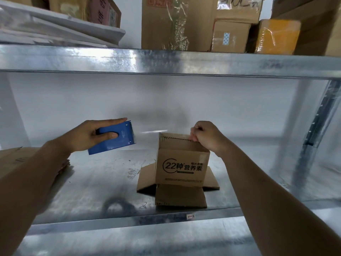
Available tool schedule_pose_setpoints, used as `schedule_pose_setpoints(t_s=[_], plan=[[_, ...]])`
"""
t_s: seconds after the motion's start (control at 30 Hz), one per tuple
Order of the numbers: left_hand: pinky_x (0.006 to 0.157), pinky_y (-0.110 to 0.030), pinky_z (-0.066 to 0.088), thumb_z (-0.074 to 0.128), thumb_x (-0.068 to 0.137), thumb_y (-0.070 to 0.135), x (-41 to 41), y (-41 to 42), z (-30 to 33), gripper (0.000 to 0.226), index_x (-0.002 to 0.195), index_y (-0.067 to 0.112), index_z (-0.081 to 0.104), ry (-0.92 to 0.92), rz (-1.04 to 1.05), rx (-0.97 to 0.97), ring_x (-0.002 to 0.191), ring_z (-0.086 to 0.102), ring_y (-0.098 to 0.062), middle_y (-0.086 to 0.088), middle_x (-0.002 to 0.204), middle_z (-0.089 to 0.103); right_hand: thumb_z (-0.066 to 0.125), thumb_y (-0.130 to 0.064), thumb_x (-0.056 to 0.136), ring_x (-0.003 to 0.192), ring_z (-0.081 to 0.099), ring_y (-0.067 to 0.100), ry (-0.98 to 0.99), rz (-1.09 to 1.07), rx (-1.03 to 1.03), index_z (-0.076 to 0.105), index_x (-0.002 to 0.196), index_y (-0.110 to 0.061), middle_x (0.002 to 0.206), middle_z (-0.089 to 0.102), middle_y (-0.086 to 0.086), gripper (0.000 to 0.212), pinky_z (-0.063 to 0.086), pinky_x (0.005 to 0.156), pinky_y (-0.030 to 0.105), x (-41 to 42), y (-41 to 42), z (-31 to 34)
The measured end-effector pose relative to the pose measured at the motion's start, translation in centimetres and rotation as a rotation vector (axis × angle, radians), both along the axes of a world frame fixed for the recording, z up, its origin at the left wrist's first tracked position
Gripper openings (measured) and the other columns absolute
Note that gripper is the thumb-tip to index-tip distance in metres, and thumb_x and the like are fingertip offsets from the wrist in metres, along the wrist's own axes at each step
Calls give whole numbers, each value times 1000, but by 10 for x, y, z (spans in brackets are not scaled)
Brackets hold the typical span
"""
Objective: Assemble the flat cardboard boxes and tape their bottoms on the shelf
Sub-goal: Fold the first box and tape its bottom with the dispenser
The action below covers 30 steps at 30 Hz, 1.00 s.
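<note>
A small brown cardboard box (181, 163) with black print stands upside down on the metal shelf (103, 182), its lower flaps splayed out flat on the shelf. My right hand (206, 137) presses its closed fingers on the far right edge of the box's upturned bottom. My left hand (92, 134) holds a blue tape dispenser (118, 138) in the air, left of the box and apart from it, with the toothed blade pointing right. A faint strip of clear tape seems to stretch from the blade toward the box.
A stack of flat cardboard boxes (13, 159) lies at the left of the shelf under my left forearm. The upper shelf beam (166, 60) carries several packed cartons (177, 23). A metal upright (317, 130) stands at right.
</note>
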State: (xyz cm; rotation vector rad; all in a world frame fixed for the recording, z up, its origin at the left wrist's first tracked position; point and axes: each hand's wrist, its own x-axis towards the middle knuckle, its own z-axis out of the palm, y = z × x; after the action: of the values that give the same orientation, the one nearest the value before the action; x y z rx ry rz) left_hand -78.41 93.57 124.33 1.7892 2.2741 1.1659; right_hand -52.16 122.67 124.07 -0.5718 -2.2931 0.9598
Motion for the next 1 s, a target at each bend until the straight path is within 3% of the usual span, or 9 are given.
schedule_pose_setpoints(t_s=[0.17,0.33,0.47,0.6,0.73,0.87,1.0], plan=[[94,-13,51,66,96,26,4,-1,0,52,145,44,56,-76,8,86,125,61,1,24,138,63,42,-3,100,98,73,29,66,40,-52,54,73,-13,66,66,-5,31,51,103,54,-5,1,-7],[99,-17,51,65,98,25,21,20,15,51,147,38,55,-92,-35,209,129,58,0,21,144,60,47,-1,99,95,75,27,149,38,-157,58,72,-9,63,64,-1,30,53,103,49,-4,-5,-8],[95,-22,57,66,97,24,33,44,25,48,144,35,59,-144,-71,256,123,63,-4,20,140,63,53,-6,99,89,78,20,242,11,-393,60,76,-4,53,52,-3,23,54,100,36,1,-5,-3],[85,-20,58,64,100,25,43,65,36,43,142,33,62,-187,-88,276,115,68,-7,16,132,69,67,-13,99,87,78,24,393,-13,-634,58,77,-4,80,56,5,25,61,94,34,2,-2,-6],[82,-23,59,63,99,29,48,85,49,40,139,32,65,-236,-116,205,108,73,-14,10,124,74,69,-10,98,91,75,25,465,8,-795,58,83,-3,79,53,7,20,61,95,36,5,5,-10],[86,-27,60,65,98,29,49,106,58,35,133,29,70,-231,-104,169,104,74,-20,6,118,77,67,-13,100,105,74,29,493,37,-927,60,93,-1,62,44,2,16,58,100,41,9,13,-12],[88,-29,57,65,100,29,46,120,61,29,127,24,74,-301,-74,235,106,73,-23,1,114,78,67,-18,101,96,69,27,578,75,-1119,56,91,-6,53,31,0,19,57,102,45,10,18,-16]])
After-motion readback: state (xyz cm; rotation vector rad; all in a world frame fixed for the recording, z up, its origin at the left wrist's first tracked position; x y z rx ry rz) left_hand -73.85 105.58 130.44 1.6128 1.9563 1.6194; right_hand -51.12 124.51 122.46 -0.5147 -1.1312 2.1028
